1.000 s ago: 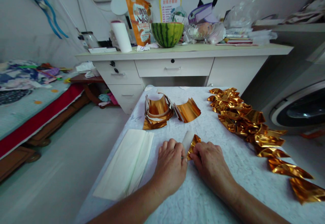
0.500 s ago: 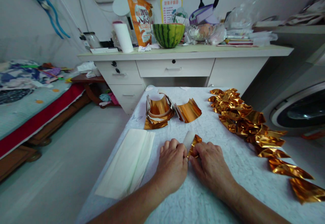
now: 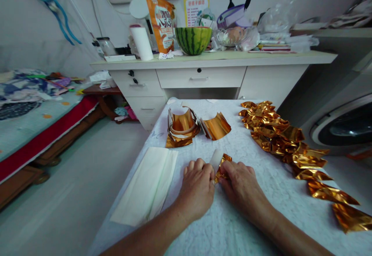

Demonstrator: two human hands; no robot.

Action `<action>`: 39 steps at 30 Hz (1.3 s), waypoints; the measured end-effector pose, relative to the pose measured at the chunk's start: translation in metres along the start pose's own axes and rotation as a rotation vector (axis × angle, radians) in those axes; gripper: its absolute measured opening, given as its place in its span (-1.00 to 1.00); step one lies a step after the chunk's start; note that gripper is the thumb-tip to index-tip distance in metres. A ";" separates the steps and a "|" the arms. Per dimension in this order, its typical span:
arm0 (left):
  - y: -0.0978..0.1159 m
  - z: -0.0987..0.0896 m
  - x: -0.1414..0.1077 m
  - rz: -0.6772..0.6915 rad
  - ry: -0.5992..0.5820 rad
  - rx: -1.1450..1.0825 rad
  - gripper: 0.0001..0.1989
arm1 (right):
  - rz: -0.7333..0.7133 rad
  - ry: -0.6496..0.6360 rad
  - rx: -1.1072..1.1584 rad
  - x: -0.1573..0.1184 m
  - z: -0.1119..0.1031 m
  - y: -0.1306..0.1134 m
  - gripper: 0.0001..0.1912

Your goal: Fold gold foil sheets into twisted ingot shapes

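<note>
A small piece of shiny gold foil [image 3: 223, 167] with a strip of white paper [image 3: 216, 158] beside it lies between my hands. My left hand [image 3: 198, 184] is closed at the left edge of the foil and paper, its fingertips hidden. With thumb and fingers pressed together, my right hand [image 3: 240, 182] grips the foil's right side. Farther back stand curled gold sheets [image 3: 182, 126] and a separate curved gold sheet [image 3: 216, 127]. Folded white paper [image 3: 143, 186] lies left of my left hand. Several crumpled gold foil pieces [image 3: 273, 132] form a row along the right.
The cloth-covered table [image 3: 203, 232] reaches back to a white desk [image 3: 221, 60], which bears a half watermelon [image 3: 193, 40], an orange pouch [image 3: 162, 23] and a white roll [image 3: 142, 43]. A bed [image 3: 37, 132] is at left, a washing machine [image 3: 345, 120] at right.
My right hand's thumb and fingers have shifted slightly over the foil, covering its lower part differently. My left hand stays nearly still.
</note>
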State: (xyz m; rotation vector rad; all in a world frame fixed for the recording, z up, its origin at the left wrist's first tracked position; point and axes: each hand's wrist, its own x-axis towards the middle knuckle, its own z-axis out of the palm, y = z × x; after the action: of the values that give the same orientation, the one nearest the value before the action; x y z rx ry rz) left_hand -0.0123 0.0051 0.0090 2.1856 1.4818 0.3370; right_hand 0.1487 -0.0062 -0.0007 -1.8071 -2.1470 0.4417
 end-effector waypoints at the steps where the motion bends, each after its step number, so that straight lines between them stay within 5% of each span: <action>1: 0.000 0.000 0.000 0.001 -0.002 0.002 -0.86 | -0.003 -0.004 0.010 0.000 0.000 0.001 -0.94; 20: -0.004 0.001 -0.001 0.031 0.004 -0.043 -0.82 | 0.019 0.009 0.074 0.003 0.000 0.008 -0.79; 29: -0.006 0.000 0.000 0.096 0.010 -0.118 -0.63 | -0.037 0.106 0.277 -0.008 -0.012 0.023 -0.93; 33: -0.007 0.002 0.000 0.138 0.028 -0.117 -0.59 | 0.071 0.318 0.255 -0.007 -0.017 0.041 -0.90; 39: -0.007 0.002 0.002 0.170 0.055 -0.107 -0.70 | -0.130 0.250 0.181 0.000 -0.012 0.047 -0.65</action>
State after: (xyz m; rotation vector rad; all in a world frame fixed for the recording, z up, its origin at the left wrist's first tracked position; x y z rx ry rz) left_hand -0.0160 0.0090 0.0031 2.2367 1.2767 0.5254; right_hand 0.1956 0.0021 -0.0089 -1.5270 -1.9707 0.3470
